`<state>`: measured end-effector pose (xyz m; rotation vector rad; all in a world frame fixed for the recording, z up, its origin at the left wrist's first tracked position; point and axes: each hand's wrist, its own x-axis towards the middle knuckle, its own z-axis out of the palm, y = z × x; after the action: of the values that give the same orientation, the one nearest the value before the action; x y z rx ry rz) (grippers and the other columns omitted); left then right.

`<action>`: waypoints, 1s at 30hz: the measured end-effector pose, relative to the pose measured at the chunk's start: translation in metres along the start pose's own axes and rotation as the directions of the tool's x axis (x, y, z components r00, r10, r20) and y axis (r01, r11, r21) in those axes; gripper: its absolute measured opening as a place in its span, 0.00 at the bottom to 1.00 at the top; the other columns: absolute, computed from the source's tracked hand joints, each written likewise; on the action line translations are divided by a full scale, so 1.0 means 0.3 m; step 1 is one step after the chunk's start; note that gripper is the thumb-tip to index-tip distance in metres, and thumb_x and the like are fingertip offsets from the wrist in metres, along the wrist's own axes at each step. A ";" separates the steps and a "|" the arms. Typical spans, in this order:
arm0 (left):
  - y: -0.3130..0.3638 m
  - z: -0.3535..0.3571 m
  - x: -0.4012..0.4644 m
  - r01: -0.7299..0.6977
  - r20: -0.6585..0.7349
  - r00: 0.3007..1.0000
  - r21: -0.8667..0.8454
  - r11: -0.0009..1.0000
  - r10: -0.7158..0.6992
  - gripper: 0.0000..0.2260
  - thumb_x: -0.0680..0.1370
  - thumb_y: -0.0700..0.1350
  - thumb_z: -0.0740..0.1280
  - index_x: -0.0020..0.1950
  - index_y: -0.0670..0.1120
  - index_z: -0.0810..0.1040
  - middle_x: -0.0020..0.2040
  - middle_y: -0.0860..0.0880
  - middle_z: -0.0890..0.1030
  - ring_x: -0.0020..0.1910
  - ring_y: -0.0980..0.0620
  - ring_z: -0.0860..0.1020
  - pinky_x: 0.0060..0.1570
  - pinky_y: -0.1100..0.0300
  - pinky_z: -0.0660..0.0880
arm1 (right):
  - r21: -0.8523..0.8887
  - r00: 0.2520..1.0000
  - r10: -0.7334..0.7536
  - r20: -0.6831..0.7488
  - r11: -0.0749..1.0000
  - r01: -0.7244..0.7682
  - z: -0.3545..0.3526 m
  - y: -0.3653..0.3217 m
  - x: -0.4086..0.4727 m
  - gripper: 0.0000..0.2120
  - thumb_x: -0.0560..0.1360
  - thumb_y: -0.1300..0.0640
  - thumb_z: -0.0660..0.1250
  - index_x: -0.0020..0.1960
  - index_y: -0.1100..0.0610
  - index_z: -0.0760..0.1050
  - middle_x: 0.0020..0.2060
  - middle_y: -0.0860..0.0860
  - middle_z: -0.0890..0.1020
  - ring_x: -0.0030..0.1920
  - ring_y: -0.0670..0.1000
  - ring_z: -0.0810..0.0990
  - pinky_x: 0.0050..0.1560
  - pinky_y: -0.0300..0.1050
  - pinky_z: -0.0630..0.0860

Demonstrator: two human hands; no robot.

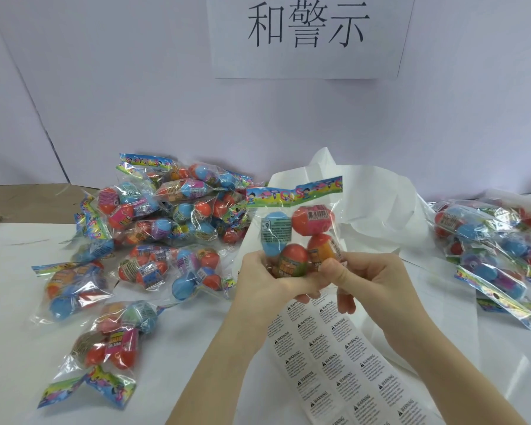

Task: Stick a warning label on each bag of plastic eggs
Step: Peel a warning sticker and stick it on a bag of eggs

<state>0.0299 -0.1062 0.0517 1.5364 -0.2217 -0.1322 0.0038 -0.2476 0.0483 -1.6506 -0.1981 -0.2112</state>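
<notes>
I hold one clear bag of plastic eggs (299,231) upright above the table, its colourful header strip on top. My left hand (265,279) grips the bag's bottom left from below. My right hand (368,279) pinches the bottom right corner, thumb on the front. Blue, red and orange eggs show through the plastic. Under my hands lies a sheet of warning labels (331,360), printed in rows of black text. Whether a label is stuck on the held bag cannot be told.
A large pile of egg bags (172,216) covers the table's left side, with loose ones (105,342) nearer me. Another heap of bags (497,253) lies at the right. Crumpled white backing paper (377,204) sits behind my hands. A paper sign (307,32) hangs on the wall.
</notes>
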 end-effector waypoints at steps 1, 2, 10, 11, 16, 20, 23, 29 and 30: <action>-0.001 0.001 0.000 -0.003 0.000 1.000 -0.001 1.000 0.003 0.07 0.64 0.35 0.77 0.38 0.41 0.82 0.28 0.48 0.80 0.26 0.55 0.77 0.28 0.67 0.72 | -0.008 1.000 0.004 -0.006 1.000 -0.004 0.000 0.003 0.000 0.13 0.59 0.42 0.69 0.30 0.51 0.83 0.19 0.50 0.74 0.21 0.45 0.70 0.25 0.33 0.67; 0.000 0.002 0.000 -0.004 0.000 1.000 -0.002 1.000 0.004 0.07 0.64 0.35 0.77 0.37 0.42 0.82 0.28 0.48 0.80 0.26 0.55 0.77 0.28 0.67 0.72 | -0.016 1.000 0.009 -0.009 1.000 -0.009 0.000 0.005 0.001 0.13 0.59 0.41 0.68 0.29 0.51 0.82 0.18 0.50 0.73 0.21 0.46 0.70 0.26 0.33 0.67; 0.002 0.001 -0.002 0.073 0.068 0.996 -0.147 0.986 -0.064 0.09 0.59 0.41 0.76 0.37 0.43 0.81 0.31 0.48 0.81 0.28 0.55 0.77 0.28 0.67 0.72 | 0.052 0.999 0.007 0.038 0.999 -0.009 -0.008 -0.013 0.001 0.12 0.64 0.44 0.66 0.32 0.49 0.84 0.22 0.48 0.77 0.22 0.46 0.72 0.26 0.34 0.69; 0.003 -0.001 -0.002 0.076 0.084 0.995 -0.179 0.981 -0.062 0.10 0.59 0.40 0.75 0.38 0.42 0.81 0.32 0.48 0.81 0.29 0.55 0.78 0.28 0.67 0.72 | 0.062 0.999 0.010 0.035 0.998 -0.012 -0.011 -0.014 0.002 0.13 0.65 0.44 0.65 0.32 0.49 0.84 0.22 0.49 0.78 0.23 0.47 0.73 0.27 0.35 0.70; 0.005 -0.001 -0.005 0.078 0.083 0.995 -0.232 0.970 -0.061 0.13 0.61 0.43 0.76 0.42 0.41 0.81 0.35 0.47 0.82 0.31 0.54 0.79 0.30 0.67 0.74 | 0.063 0.999 -0.019 -0.035 0.998 0.021 -0.008 -0.009 0.007 0.10 0.66 0.48 0.65 0.36 0.49 0.85 0.26 0.48 0.81 0.22 0.46 0.73 0.25 0.34 0.69; 0.012 0.017 -0.009 0.062 0.006 0.998 -0.229 0.971 -0.063 0.12 0.58 0.49 0.81 0.35 0.47 0.83 0.33 0.47 0.82 0.29 0.53 0.80 0.28 0.67 0.74 | 0.016 0.993 -0.059 -0.104 0.998 0.061 0.000 0.001 0.005 0.09 0.66 0.49 0.65 0.34 0.46 0.84 0.26 0.47 0.82 0.21 0.45 0.73 0.24 0.34 0.69; 0.018 0.021 -0.014 0.029 -0.007 0.999 -0.203 0.979 -0.031 0.05 0.58 0.50 0.74 0.32 0.55 0.84 0.31 0.50 0.82 0.27 0.54 0.80 0.28 0.67 0.74 | -0.019 0.991 -0.072 -0.117 0.997 0.070 0.006 0.011 0.004 0.09 0.66 0.48 0.64 0.34 0.47 0.83 0.26 0.50 0.81 0.21 0.45 0.73 0.24 0.35 0.70; 0.009 0.019 -0.011 -0.036 -0.047 0.998 -0.177 0.984 0.028 0.07 0.58 0.49 0.74 0.33 0.48 0.83 0.31 0.46 0.83 0.26 0.53 0.79 0.26 0.66 0.73 | 0.012 0.992 -0.071 -0.100 0.997 0.072 0.009 0.015 0.002 0.11 0.68 0.49 0.64 0.33 0.52 0.82 0.29 0.54 0.82 0.22 0.48 0.76 0.24 0.36 0.70; 0.006 0.017 -0.009 -0.039 -0.053 0.998 -0.176 0.984 0.030 0.09 0.58 0.49 0.74 0.34 0.47 0.82 0.32 0.45 0.83 0.26 0.52 0.79 0.26 0.66 0.73 | 0.044 0.996 -0.053 -0.077 0.997 0.057 0.007 0.011 0.002 0.12 0.69 0.49 0.64 0.34 0.53 0.83 0.29 0.55 0.82 0.23 0.48 0.76 0.25 0.36 0.71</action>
<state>0.0259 -0.1106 0.0534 1.3565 -0.1921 -0.0836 0.0052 -0.2459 0.0450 -1.5895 -0.1898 -0.3086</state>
